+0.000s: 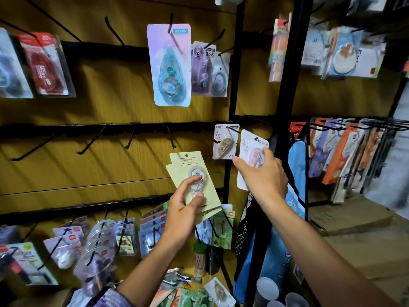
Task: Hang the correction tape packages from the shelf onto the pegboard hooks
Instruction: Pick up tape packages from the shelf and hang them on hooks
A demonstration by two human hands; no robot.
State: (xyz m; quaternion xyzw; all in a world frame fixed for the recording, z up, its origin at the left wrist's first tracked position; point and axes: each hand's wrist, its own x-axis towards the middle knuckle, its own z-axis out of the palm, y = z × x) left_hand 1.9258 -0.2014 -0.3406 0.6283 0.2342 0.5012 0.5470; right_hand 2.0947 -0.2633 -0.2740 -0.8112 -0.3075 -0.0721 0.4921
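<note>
Two hands are up at the pegboard, both busy. At about four o'clock from the centre of the view, the right hand (263,173) has its grip closed on a pale pink correction tape package (247,147), thumb reaching out toward nine o'clock along the card's lower edge and fingers spread over the blister. The card's top hole sits right at the tip of a black hook (256,138); whether it is threaded on, I cannot tell. Just beside it, at nine o'clock, a white package with a brown dispenser (225,141) hangs on its own hook, the two cards' edges nearly touching.

Down at six o'clock from centre, the left hand (183,209) holds a small fanned stack of beige packages (190,165), thumb and fingertips curled over the clear teardrop dispenser on the front card. The stack tilts slightly, its top toward eleven o'clock, held in the air in front of the wooden back panel (99,107).

Up at twelve o'clock a large pastel package with a green dispenser (169,65) hangs alone, with purple packages (209,69) at its three o'clock side. Along the middle rail, from nine o'clock inward, several bare hooks (130,138) jut out. At seven o'clock the bottom row is crowded with hanging packs (97,247), and more packages lie loose on the shelf (219,289) at six o'clock.
</note>
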